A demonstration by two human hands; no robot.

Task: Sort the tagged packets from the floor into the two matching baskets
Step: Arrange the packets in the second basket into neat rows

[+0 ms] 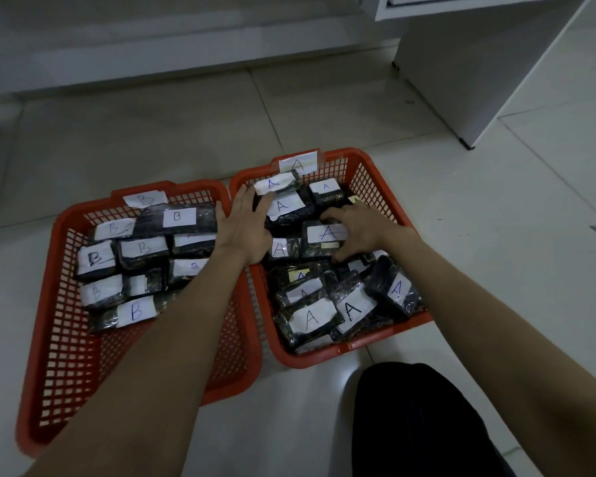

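Two red mesh baskets stand side by side on the floor. The left basket (59, 339) carries a B label and holds several dark packets tagged B (136, 311). The right basket (369, 173) carries an A label and holds several dark packets tagged A (310, 318). My left hand (245, 225) lies flat with straight fingers over the rims where the two baskets meet. My right hand (358, 228) is inside the right basket, its fingers and thumb curled round a packet tagged A (322, 235).
A white cabinet (479, 74) stands at the back right on the pale tiled floor (152, 132). A dark trouser knee (417, 418) sits at the bottom right, close to the right basket. A low white ledge runs along the back.
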